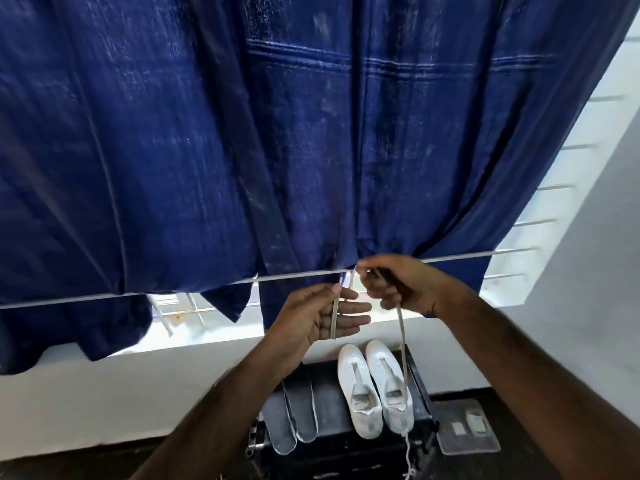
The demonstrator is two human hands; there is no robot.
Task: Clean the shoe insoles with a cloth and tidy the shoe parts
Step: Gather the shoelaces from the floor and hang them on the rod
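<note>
A large dark blue cloth (242,150) with faint pale stripes hangs over a thin line (69,301) that crosses the view from the left edge to the right; it fills most of the upper picture. No brand, label or writing can be read anywhere.

Below, two grey insoles (291,420) lie side by side on a black stand (329,400), soles up or down I cannot tell. Above them the left hand (322,317) is held palm toward the camera, fingers straight and together, thumb pressing one end of a pale shoelace (401,341) against the fingers. Just right of it the right hand (398,285) is up at the line, fingers curled round the lace, which loops over the line and drops in a long strand down to the shoes.

A pair of white shoes (374,389), laces out, stands on the right half of the stand, toes away from the camera, touching each other. Right of the stand a small grey mat (467,427) lies on the dark floor (69,462). Behind runs a low white wall (104,393), with bright railings (554,188) at the far right.
</note>
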